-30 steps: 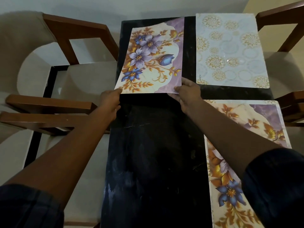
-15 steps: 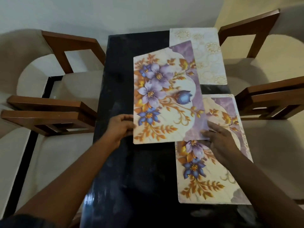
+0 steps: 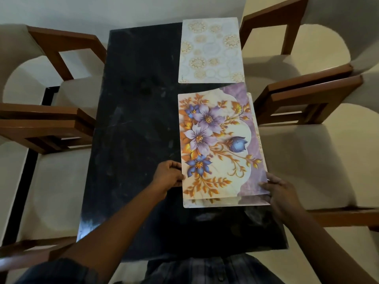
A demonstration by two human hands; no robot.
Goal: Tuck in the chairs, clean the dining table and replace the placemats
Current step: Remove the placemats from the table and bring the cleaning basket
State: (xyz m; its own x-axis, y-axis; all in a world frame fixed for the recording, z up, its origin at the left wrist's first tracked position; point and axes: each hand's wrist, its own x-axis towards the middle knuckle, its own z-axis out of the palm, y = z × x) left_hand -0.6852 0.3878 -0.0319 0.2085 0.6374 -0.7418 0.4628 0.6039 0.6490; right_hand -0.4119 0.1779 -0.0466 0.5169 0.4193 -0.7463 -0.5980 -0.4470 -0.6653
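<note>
Dim, warm light fills the room; I can't tell its source. The black table point(image 3: 133, 140) swallows most of it, showing only a pale smeared sheen at its near left corner. The flowered placemat point(image 3: 215, 144) on its right half is the brightest patch. Soft rounded shadows lie on the pale floor point(image 3: 307, 160) either side of the table, where the chairs point(image 3: 61, 128) bow outward with lens distortion. Fine detail is slightly soft.

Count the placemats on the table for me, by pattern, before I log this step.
Floral: 2, the top floral placemat, held at its near corners by the left hand and the right hand, and the lower floral placemat, peeking out beneath it.
Pale with gold circles: 1, the pale placemat, lying beyond them.
Total: 3
</note>
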